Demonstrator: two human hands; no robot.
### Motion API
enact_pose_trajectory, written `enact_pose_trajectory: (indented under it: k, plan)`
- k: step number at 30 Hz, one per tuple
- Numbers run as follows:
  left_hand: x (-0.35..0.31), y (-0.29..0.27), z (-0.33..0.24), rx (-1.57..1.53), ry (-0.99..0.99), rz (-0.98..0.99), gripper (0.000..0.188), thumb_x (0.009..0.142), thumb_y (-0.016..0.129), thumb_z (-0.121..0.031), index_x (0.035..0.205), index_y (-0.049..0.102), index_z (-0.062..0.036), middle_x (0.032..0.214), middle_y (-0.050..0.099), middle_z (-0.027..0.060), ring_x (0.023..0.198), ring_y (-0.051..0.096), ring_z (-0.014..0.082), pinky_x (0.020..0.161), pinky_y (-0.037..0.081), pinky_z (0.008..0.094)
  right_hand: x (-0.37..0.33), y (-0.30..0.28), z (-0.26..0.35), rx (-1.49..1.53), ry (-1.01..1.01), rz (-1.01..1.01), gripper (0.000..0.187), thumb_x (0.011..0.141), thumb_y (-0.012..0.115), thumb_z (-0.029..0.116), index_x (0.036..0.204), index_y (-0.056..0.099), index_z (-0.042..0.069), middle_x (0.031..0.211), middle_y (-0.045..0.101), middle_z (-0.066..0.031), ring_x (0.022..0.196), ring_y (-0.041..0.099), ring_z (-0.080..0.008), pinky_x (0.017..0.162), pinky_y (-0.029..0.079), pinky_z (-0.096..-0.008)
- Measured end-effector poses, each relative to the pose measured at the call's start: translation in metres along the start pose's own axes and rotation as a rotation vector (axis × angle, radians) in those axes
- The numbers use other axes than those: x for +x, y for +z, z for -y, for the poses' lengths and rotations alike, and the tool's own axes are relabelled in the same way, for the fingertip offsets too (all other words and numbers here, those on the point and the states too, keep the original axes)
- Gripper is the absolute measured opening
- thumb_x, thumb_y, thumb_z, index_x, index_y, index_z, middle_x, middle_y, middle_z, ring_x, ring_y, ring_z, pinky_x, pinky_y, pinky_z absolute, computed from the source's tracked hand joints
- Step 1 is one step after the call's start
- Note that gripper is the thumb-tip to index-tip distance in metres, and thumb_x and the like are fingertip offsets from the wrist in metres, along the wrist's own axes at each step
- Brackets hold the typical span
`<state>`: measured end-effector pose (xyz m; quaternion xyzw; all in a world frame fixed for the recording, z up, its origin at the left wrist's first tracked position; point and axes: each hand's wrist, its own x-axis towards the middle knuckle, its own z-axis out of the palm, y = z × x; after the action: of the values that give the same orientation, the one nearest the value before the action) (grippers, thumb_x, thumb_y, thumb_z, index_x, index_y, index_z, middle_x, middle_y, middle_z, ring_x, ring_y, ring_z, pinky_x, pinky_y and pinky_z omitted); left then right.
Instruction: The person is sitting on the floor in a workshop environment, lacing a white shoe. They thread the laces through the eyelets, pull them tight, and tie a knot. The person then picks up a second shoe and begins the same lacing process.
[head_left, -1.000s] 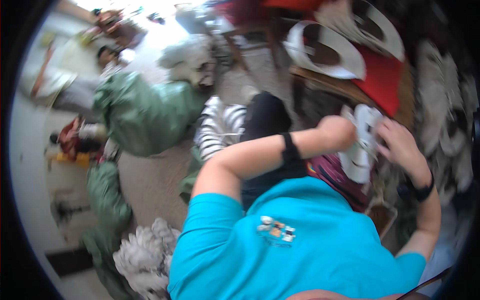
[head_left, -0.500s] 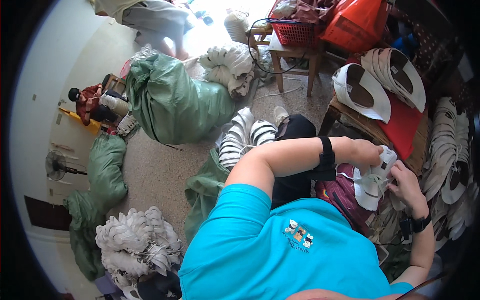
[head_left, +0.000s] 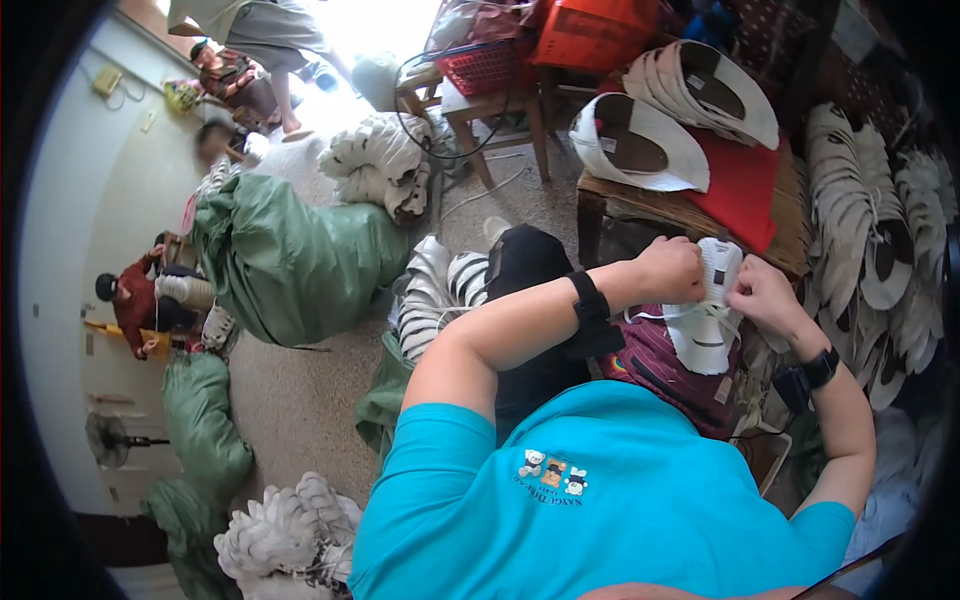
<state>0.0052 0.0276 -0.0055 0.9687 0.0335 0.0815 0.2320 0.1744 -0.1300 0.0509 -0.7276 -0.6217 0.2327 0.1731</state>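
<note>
A white shoe upper (head_left: 697, 340) lies on the maroon patterned cloth (head_left: 645, 355) over my lap, its tongue (head_left: 719, 262) pointing away from me. A pale shoelace (head_left: 708, 308) crosses its middle, with a loose length trailing to the left. My left hand (head_left: 672, 268) is closed beside the tongue, gripping the lace. On the other side my right hand (head_left: 765, 293) pinches the lace with thumb and fingers; the fingertips are partly hidden.
Stacked white uppers (head_left: 640, 140) rest on a wooden stool (head_left: 640, 206) with a red sheet (head_left: 740, 195). Bundles of uppers (head_left: 840, 190) hang at right. Green sacks (head_left: 290, 255) stand on the left floor. A red basket (head_left: 485, 70) sits on a chair. Other people (head_left: 135, 300) sit at far left.
The whole view has shifted, so the stool and stacked uppers appear further left and higher. My hands have drawn apart to either side of the tongue, and the upper lies straighter.
</note>
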Motion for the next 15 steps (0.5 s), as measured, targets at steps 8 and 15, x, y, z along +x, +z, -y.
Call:
enact_pose_trajectory:
  k: [8,15]
  plan:
    - [-0.008,0.015,-0.02,-0.95,-0.599,-0.3,0.021,0.086,0.067,-0.023,0.089,0.069,-0.0021,0.077,0.065,0.0035,0.069,0.061,0.016,0.061,0.049,0.0286,0.004,0.033,-0.02,0.568,0.193,-0.225,0.019,0.086,0.067,0.021,0.082,0.067,0.002,0.084,0.058,-0.0032,0.078,0.057,-0.0131,0.069,0.047,-0.0299]
    - [0.011,-0.094,-0.077,-0.696,0.055,-0.779,0.016,0.09,0.068,-0.012,0.081,0.07,0.0002,0.081,0.061,0.0051,0.075,0.057,0.0126,0.066,0.045,0.026,-0.024,-0.052,0.078,1.002,-0.129,-0.216,0.016,0.095,0.062,0.018,0.092,0.066,0.002,0.102,0.063,0.0005,0.081,0.052,-0.0039,0.075,0.043,-0.0222]
